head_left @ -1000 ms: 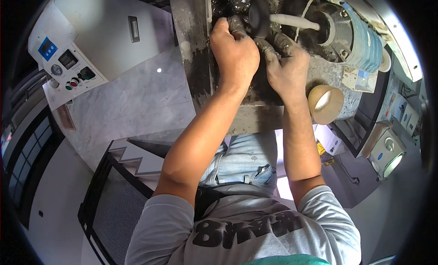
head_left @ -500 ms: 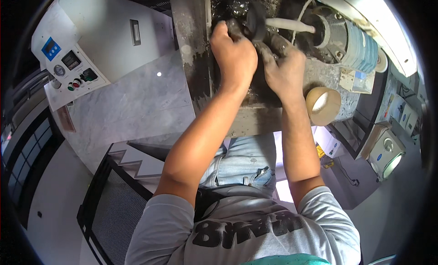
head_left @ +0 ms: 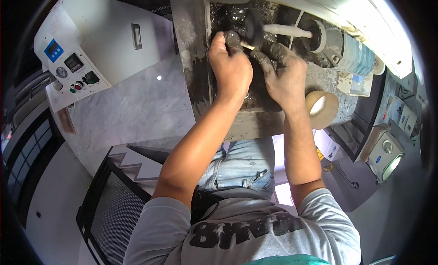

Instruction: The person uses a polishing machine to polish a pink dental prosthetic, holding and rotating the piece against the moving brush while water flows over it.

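A dark round wheel [head_left: 254, 28] sits on the end of a pale spindle [head_left: 288, 31], which comes out of a motor [head_left: 353, 54] with a blue body. Just below the wheel, a small pale piece [head_left: 247, 46] shows between my fingers; its kind is too small to make out. My left hand [head_left: 231, 69] is closed around its left end, the fingertips grey with wet slurry. On its right side, the muddy fingers of my right hand [head_left: 286, 69] are curled against it. Whether the piece touches the wheel cannot be told.
The wheel stands over a wet, dirty trough [head_left: 203, 78]. A round tan bowl [head_left: 322, 111] with pale contents rests at its right edge. To the left is a white machine [head_left: 107, 32] with a control panel [head_left: 78, 75]. A lit white lamp housing [head_left: 388, 32] hangs at upper right.
My hands have come slightly away from the wheel, and the pale piece now shows between them. The view has shifted a little, so the wheel appears lower.
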The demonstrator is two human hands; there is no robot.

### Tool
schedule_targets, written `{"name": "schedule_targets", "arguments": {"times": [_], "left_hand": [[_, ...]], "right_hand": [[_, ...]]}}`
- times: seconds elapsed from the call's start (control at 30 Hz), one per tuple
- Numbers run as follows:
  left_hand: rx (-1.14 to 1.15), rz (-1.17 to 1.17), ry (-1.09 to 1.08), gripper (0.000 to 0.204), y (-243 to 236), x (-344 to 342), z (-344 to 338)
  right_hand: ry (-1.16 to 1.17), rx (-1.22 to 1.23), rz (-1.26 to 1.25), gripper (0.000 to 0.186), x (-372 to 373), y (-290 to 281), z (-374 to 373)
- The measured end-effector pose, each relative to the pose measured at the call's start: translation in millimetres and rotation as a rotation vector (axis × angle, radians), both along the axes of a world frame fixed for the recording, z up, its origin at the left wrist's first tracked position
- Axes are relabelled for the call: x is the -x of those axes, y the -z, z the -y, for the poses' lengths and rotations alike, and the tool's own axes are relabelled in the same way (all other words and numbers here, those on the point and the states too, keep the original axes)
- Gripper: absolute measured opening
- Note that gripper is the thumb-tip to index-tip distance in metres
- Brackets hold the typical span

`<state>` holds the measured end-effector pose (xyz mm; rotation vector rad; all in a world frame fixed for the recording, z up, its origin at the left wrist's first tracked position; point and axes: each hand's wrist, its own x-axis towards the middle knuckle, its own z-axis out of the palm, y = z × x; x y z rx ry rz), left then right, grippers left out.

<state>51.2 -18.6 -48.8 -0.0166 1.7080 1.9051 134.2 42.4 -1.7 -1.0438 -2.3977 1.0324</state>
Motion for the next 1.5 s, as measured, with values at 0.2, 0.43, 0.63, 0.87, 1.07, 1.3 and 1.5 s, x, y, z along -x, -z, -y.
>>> {"name": "schedule_targets", "arguments": {"times": [0.2, 0.43, 0.63, 0.87, 1.07, 1.3, 1.5], "left_hand": [[0.096, -0.136, 0.056, 0.019, 8, 8, -3], [0.128, -0.193, 0.067, 0.016, 3, 9, -3], [0.006, -0.291, 0.101, 0.013, -14, -4, 34], [-0.066, -0.312, 0.102, 0.01, -21, -1, 51], [-0.084, -0.288, 0.108, 0.032, -28, 0, 55], [-0.034, -0.314, 0.13, 0.029, -21, 2, 54], [0.048, -0.29, 0.169, 0.014, -10, -2, 45]], "right_hand": [[0.035, 0.033, 0.036, 0.027, 3, 6, -1], [0.024, 0.045, 0.016, 0.028, 2, 11, -2], [-0.05, 0.112, -0.008, 0.036, -19, -12, 10], [-0.254, -0.065, 0.481, 0.069, -9, 19, 11], [-0.494, -0.065, 0.588, 0.054, -34, 4, 55], [-0.486, 0.312, 0.464, 0.036, -48, -22, 32], [0.258, 1.007, -0.416, 0.033, -71, -24, 6]]}}
